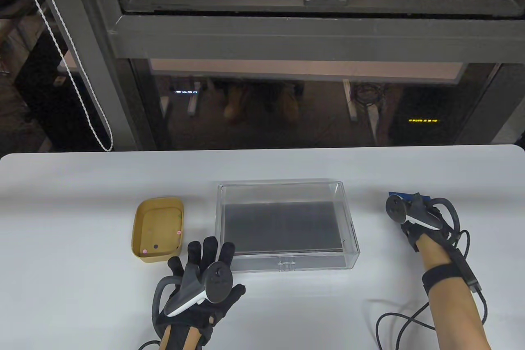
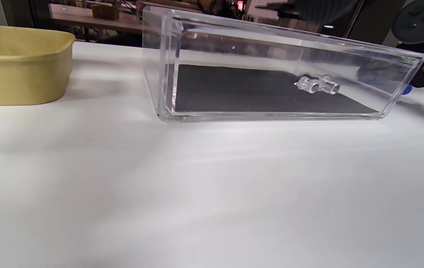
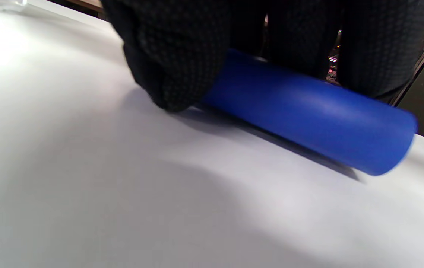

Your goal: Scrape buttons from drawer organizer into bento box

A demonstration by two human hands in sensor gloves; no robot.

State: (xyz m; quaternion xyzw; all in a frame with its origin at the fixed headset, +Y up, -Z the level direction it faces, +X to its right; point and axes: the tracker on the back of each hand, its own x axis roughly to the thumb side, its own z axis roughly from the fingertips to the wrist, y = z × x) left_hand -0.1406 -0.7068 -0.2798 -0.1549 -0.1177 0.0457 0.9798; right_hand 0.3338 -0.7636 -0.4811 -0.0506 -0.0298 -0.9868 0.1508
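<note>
Clear acrylic drawer organizer [image 1: 287, 227] mid-table, tan oval bento box [image 1: 158, 229] holding 3 buttons [image 1: 179, 232], left hand [image 1: 205, 280] spread flat, right hand [image 1: 414, 212] apparently gripping blue cylindrical handle [image 3: 309, 111].

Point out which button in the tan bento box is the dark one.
The black button near the front wall of the bento box, just right of the pink button in the front-left corner. The other pink button lies by the right wall.
</note>
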